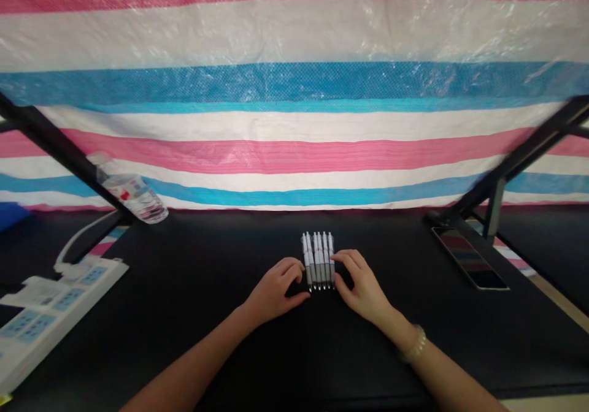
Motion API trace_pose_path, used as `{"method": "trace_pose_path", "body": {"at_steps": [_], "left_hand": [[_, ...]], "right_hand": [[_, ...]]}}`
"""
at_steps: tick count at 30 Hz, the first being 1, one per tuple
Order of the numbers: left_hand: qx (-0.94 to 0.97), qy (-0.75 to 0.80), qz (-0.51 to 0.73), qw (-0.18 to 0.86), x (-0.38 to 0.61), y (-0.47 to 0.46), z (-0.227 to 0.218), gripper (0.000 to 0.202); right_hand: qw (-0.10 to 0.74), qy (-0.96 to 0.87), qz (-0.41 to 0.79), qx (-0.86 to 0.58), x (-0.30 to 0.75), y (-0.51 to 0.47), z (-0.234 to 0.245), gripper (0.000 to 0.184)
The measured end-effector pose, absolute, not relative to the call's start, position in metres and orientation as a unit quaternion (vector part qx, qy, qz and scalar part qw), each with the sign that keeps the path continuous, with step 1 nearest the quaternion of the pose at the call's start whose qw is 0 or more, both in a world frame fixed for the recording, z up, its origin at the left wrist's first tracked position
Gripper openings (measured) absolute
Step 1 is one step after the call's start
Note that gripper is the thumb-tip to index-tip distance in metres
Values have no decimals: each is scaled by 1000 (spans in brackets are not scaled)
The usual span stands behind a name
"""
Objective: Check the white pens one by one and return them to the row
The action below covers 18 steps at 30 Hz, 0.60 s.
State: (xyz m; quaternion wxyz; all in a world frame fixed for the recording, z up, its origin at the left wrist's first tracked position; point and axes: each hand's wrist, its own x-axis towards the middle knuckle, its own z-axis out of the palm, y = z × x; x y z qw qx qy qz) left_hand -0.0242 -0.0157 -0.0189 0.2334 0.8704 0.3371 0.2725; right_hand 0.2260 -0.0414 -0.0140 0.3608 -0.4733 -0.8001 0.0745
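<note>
A row of white click pens (318, 261), several side by side, lies on the black table in front of me. Their pale clicker ends face away and their tips point toward me. My left hand (278, 289) rests at the left of the row, thumb and curled fingers apart, fingertips at or very near the outermost pen. On the other side, my right hand (361, 283) has its index finger and thumb against the right edge of the row, with a gap between them. Neither hand encloses a pen. A light beaded bracelet (418, 342) circles my right wrist.
A white power strip (69, 308) with a plug and cable lies at the left. Behind it, a clear plastic bottle (138, 198) leans by a black metal bar (59, 148). A smartphone (469, 257) lies at the right beside another bar (510, 160). Striped plastic sheeting (294, 154) hangs behind.
</note>
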Motion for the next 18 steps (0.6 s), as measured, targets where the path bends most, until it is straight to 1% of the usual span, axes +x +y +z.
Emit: {"method": "trace_pose_path", "body": {"at_steps": [4,9,14,18], "left_hand": [[870,337,263,244,-24,-16,-20,30],[870,340,266,241,-24,-16,-19,26],[874,336,265,230,-22,-15,-16,39],[887,317,261,209,-21,-14,-17,40]], "right_hand": [[368,-795,42,-480,240,-32,-12,32],[370,-787,-4,-493,250,-20,-10,27],[368,-791,-13,-489,250,-17,-9,25],[369,-793,-10,-484,251,-20,-8,25]]}}
